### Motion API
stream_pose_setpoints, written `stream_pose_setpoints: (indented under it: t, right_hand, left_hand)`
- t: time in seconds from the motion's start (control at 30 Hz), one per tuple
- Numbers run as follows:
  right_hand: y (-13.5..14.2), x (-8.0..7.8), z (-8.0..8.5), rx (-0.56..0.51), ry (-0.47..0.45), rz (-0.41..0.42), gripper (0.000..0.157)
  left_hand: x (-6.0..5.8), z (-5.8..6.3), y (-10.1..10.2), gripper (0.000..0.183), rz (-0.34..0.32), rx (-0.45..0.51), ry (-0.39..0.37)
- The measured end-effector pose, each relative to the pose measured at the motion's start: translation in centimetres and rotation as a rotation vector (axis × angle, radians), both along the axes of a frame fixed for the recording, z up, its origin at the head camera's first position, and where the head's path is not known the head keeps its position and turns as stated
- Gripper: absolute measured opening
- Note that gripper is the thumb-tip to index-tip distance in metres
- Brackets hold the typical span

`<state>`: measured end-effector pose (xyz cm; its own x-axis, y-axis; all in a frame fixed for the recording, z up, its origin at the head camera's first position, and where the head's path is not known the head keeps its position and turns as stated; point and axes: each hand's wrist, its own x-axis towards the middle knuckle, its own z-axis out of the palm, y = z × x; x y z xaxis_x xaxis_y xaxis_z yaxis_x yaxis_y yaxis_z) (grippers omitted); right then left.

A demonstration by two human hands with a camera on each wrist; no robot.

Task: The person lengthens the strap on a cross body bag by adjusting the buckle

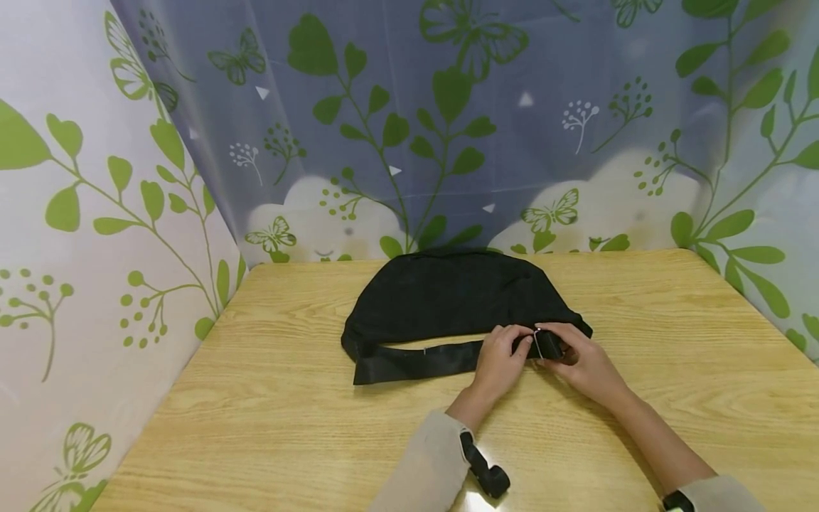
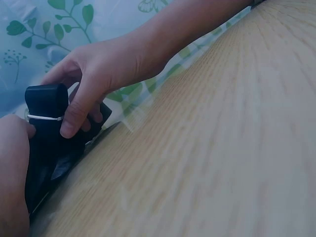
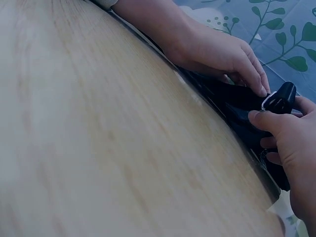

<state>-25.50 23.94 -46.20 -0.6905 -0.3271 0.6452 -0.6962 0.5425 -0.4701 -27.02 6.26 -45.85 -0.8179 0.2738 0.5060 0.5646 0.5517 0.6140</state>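
Note:
A black half-moon-shaped fabric bag [image 1: 448, 295] lies flat on the table, its curved side toward the backdrop. Along its near side runs a wide black strap [image 1: 416, 364], with a folded end at the left. A thin metal slider buckle [image 1: 538, 344] sits on the strap near the right end, and a loop of strap [image 2: 47, 100] stands up through it. My left hand [image 1: 501, 359] pinches the strap just left of the buckle. From the right, my right hand [image 1: 587, 364] grips the strap loop, thumb and fingers on either side. Fingers partly hide the buckle.
A light wood-grain table [image 1: 269, 441] carries the bag. Behind it hangs a blue cloth backdrop [image 1: 397, 107] with green leaves and butterflies, and a pale patterned cloth [image 1: 96, 213] stands on the left. A black band [image 1: 489, 476] dangles from the left cuff.

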Motion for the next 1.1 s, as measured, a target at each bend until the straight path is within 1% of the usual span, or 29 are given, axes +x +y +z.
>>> stream_pose_setpoints:
  t: [0.07, 0.1, 0.17, 0.23, 0.3, 0.33, 0.4, 0.47, 0.67, 0.73, 0.83, 1.0, 1.03, 1.1]
  right_hand:
    - [-0.02, -0.01, 0.02, -0.014, 0.000, -0.017, 0.062]
    - [-0.02, -0.03, 0.03, -0.019, 0.000, -0.026, 0.062]
    - [0.00, -0.07, 0.03, -0.022, 0.000, -0.042, 0.062]
    - [0.02, -0.09, 0.03, -0.019, -0.001, -0.044, 0.062]
    - [0.06, -0.10, 0.00, -0.001, -0.002, -0.032, 0.063]
    - [0.08, -0.09, -0.02, 0.004, -0.004, -0.025, 0.063]
    - [0.10, -0.11, -0.08, 0.009, -0.009, -0.009, 0.064]
    - [0.07, -0.08, -0.09, 0.005, -0.014, -0.006, 0.064]
    - [-0.11, -0.04, 0.14, -0.032, -0.011, -0.053, 0.063]
    - [-0.12, -0.03, 0.19, -0.036, -0.007, -0.058, 0.063]
    - [-0.07, -0.01, 0.19, -0.028, -0.008, -0.043, 0.063]
    - [0.04, -0.06, 0.01, -0.001, -0.003, -0.002, 0.064]
    - [0.04, -0.05, -0.02, -0.005, -0.003, 0.003, 0.064]
    - [0.03, -0.01, -0.03, -0.016, -0.002, -0.003, 0.063]
  left_hand:
    - [0.00, -0.01, -0.03, 0.016, 0.025, 0.020, 0.011]
    - [-0.03, -0.05, -0.03, 0.015, 0.041, 0.020, 0.031]
    - [-0.05, -0.05, -0.04, 0.014, 0.056, 0.038, 0.037]
    - [-0.08, -0.06, -0.03, 0.014, 0.050, 0.045, 0.032]
    - [-0.14, -0.11, 0.01, 0.014, 0.028, 0.037, 0.025]
    - [-0.15, -0.13, 0.01, 0.014, 0.015, 0.040, 0.008]
    - [-0.18, -0.20, 0.02, 0.014, -0.005, 0.032, 0.007]
    - [-0.19, -0.22, 0.02, 0.014, -0.007, 0.022, 0.005]
    - [-0.03, 0.00, 0.03, 0.015, 0.065, 0.018, -0.049]
    - [0.00, 0.08, 0.03, 0.014, 0.076, 0.022, -0.057]
    - [0.00, 0.12, 0.03, 0.013, 0.059, 0.022, -0.049]
    - [0.07, 0.13, -0.02, 0.015, -0.008, 0.016, -0.032]
    - [0.09, 0.12, -0.02, 0.015, -0.012, 0.020, -0.032]
    - [0.11, 0.11, 0.00, 0.014, 0.013, 0.036, -0.047]
